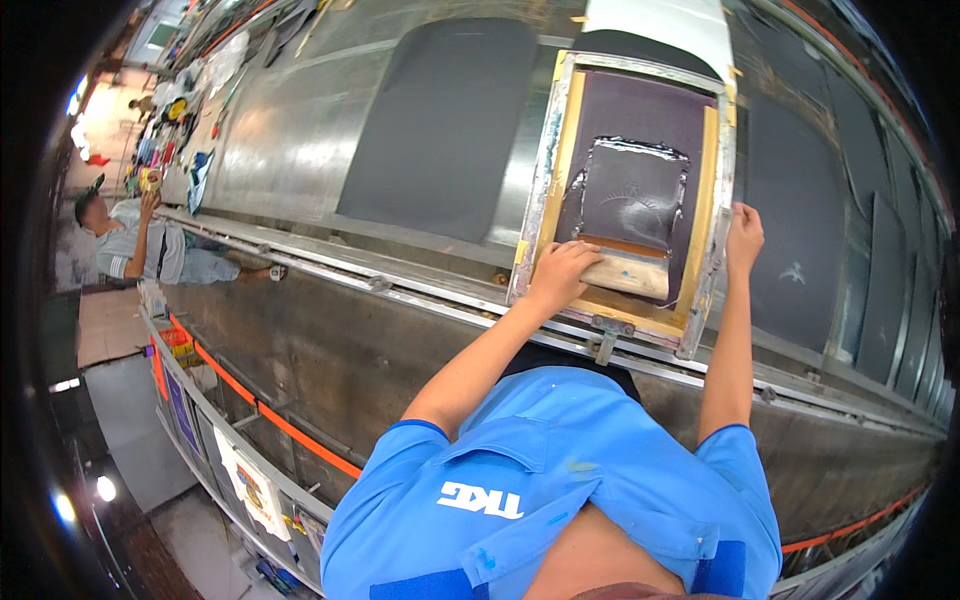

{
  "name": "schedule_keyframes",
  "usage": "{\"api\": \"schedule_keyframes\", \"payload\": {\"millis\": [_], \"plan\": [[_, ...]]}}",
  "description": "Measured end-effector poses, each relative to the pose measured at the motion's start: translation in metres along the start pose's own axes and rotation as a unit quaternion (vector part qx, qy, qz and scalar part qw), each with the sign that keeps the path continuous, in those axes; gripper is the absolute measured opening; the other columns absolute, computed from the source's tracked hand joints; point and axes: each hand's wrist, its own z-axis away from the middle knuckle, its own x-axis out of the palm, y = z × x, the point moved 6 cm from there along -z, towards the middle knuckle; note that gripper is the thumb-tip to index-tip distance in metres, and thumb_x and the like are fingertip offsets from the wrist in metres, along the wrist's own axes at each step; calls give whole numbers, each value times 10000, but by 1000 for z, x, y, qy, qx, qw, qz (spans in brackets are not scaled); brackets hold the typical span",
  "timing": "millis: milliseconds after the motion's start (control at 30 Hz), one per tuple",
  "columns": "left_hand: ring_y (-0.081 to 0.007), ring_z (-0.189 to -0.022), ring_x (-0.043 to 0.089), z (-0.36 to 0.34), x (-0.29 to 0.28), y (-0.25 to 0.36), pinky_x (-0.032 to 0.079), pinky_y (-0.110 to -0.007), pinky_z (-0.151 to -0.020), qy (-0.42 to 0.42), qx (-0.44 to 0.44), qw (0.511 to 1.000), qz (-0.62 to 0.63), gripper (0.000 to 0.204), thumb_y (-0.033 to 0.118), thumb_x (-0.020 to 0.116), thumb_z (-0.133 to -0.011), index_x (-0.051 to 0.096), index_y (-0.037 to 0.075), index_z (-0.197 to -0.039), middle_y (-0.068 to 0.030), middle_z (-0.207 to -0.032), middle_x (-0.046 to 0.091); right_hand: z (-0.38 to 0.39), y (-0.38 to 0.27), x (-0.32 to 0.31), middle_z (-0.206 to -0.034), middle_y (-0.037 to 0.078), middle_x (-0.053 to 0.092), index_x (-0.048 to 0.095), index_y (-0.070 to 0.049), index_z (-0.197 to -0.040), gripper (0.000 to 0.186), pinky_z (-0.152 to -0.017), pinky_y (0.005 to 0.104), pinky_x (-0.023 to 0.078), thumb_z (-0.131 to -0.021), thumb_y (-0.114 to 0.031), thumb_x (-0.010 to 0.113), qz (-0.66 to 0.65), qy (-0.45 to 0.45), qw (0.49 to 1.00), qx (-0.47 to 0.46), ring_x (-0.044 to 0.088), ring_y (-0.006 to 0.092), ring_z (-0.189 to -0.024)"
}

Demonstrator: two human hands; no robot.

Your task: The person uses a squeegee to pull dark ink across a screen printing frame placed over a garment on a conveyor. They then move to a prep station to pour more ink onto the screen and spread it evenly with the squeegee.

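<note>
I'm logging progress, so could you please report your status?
Left hand on squeegee; right hand at frame, right side. Squeegee inside frame, near end. No obstruction visible.

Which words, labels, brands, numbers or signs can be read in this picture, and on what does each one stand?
Blue shirt: white capital letters, legible but not copied here.
Screen frame: faint arc-shaped mark inside, too unclear to read.
Dark panel at right: pale mark, too small to read.
White sheet at lower left: coloured print, too blurred to read.

2 round lamps [106, 488] glow at lower left.
</note>
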Motion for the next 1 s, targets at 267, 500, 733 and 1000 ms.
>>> {"api": "schedule_keyframes", "payload": {"millis": [267, 500, 733, 1000], "plan": [[-233, -1183, 602, 48, -127, -132, 431, -400, -957, -1, -83, 996, -15, 473, 4, 713, -649, 705, 139, -1102, -18, -1208, 686, 80, -130, 146, -977, 172, 717, 681, -16, -1069, 324, -839, 376, 500, -977, -319, 612, -68, -2, 998, -18, 681, 282, -926], [-281, -1142, 608, 82, -215, -257, 478, -421, -953, -14, -71, 997, -22, 456, -19, 696, -653, 703, 103, -1093, -60, -1176, 675, 151, -199, 277, -924, 163, 714, 677, -32, -1049, 282, -796, 377, 504, -970, -296, 619, -85, 7, 996, -9, 669, 257, -841], [-294, -1138, 604, 105, -247, -300, 499, -387, -994, -24, -57, 998, -23, 573, -53, 700, -625, 701, 98, -1177, -64, -1198, 677, 179, -245, 316, -856, 172, 699, 673, -35, -1049, 260, -719, 396, 493, -958, -276, 645, -62, -1, 998, -28, 655, 269, -746], [-297, -1137, 607, 142, -259, -307, 515, -392, -980, -35, -23, 999, -34, 601, -25, 730, -615, 693, 98, -1202, -56, -1231, 677, 179, -247, 338, -798, 224, 674, 679, -71, -1081, 283, -707, 441, 485, -949, -315, 627, -43, -15, 999, -8, 655, 368, -737]]}}
